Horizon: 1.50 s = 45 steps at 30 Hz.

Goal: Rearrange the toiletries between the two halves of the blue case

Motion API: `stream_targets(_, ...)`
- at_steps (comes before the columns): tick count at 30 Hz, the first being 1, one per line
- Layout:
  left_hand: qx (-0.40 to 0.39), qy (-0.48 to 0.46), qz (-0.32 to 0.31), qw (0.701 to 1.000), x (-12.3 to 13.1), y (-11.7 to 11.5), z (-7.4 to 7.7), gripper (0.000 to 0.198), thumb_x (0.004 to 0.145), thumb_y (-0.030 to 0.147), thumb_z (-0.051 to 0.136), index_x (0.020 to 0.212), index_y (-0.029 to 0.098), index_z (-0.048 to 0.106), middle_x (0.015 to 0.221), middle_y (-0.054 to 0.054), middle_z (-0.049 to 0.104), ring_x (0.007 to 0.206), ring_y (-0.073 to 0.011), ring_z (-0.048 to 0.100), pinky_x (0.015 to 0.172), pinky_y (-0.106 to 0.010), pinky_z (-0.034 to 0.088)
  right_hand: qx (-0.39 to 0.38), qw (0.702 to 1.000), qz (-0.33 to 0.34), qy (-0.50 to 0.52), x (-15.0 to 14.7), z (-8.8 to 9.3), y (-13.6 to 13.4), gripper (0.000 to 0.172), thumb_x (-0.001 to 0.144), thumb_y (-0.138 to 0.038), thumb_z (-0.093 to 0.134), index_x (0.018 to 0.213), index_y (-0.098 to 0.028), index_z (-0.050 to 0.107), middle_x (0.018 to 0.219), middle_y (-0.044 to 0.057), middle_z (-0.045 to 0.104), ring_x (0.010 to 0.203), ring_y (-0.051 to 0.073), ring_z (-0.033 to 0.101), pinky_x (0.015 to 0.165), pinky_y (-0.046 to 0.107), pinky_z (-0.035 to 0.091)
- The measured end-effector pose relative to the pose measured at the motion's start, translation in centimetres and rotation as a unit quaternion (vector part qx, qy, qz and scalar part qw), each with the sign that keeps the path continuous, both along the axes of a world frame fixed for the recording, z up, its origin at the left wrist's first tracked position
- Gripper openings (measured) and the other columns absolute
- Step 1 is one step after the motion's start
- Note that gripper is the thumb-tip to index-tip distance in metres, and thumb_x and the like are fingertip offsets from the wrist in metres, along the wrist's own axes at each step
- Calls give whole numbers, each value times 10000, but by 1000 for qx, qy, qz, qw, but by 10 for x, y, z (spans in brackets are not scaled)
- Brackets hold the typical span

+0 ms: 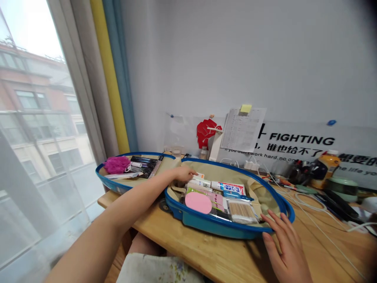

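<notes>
A blue oval suitcase (pixel 218 231) lies open on the desk, its two halves side by side. My left hand (pixel 184 173) reaches into the near-left part of the right half, beside a small white and orange item (pixel 200 176); its fingers are bent and what they hold, if anything, is too small to tell. My right hand (pixel 284 239) rests at the case's right rim, fingers spread, holding nothing. Inside the right half are a toothpaste box (pixel 228 187), a blue tube (pixel 237 195), a pink oval (pixel 198 202) and a pack of cotton swabs (pixel 242 211).
The left half holds a purple bath puff (pixel 117 164) and black packaged items (pixel 145 165). White cables (pixel 316 200), an orange bottle (pixel 326 167) and a green-lidded jar (pixel 341 188) are at the right of the wooden desk (pixel 218 251). Curtains hang at the left.
</notes>
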<state>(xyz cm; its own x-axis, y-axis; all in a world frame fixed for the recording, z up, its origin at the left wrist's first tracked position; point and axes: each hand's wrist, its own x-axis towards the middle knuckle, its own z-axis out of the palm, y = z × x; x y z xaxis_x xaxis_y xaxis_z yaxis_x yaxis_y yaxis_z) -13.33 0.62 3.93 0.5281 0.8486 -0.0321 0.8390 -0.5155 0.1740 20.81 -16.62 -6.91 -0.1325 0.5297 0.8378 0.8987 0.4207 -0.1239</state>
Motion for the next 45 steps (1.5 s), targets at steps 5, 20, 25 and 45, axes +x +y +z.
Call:
stream_targets(5, 97, -3, 104, 990, -67, 5, 26, 461, 951, 233, 253, 1339, 235, 503, 1381, -11, 538, 1238, -153, 504, 1038, -256, 376, 7, 1000, -1, -19, 0, 2, -1, 375, 914, -349, 396, 1245, -225, 521, 1276, 110, 574, 1319, 318, 418, 981, 533, 434)
stream_targets(20, 61, 248, 239, 937, -243, -10, -13, 316, 748, 290, 639, 1060, 255, 673, 1129, -122, 637, 1079, -279, 588, 918, -373, 452, 5, 999, 17, -36, 5, -1, -1, 377, 921, -355, 389, 1233, -184, 511, 1291, 136, 555, 1335, 357, 381, 1030, 537, 363)
stream_targets(25, 60, 259, 221, 938, -239, -5, -19, 317, 747, 240, 634, 1062, 215, 648, 1175, -151, 620, 1130, -300, 558, 918, -398, 450, 0, 1000, 11, -27, 4, 0, -2, 387, 924, -379, 375, 1235, -195, 512, 1294, 128, 552, 1341, 356, 371, 1036, 540, 354)
stream_targets(45, 71, -10, 5, 997, -35, -1, 30, 415, 935, 300, 398, 1341, 239, 457, 1331, -47, 553, 1211, -177, 512, 1036, -278, 371, -7, 1000, -1, -11, -2, 6, -5, 371, 922, -355, 388, 1241, -227, 529, 1301, 99, 564, 1336, 305, 400, 1023, 520, 403)
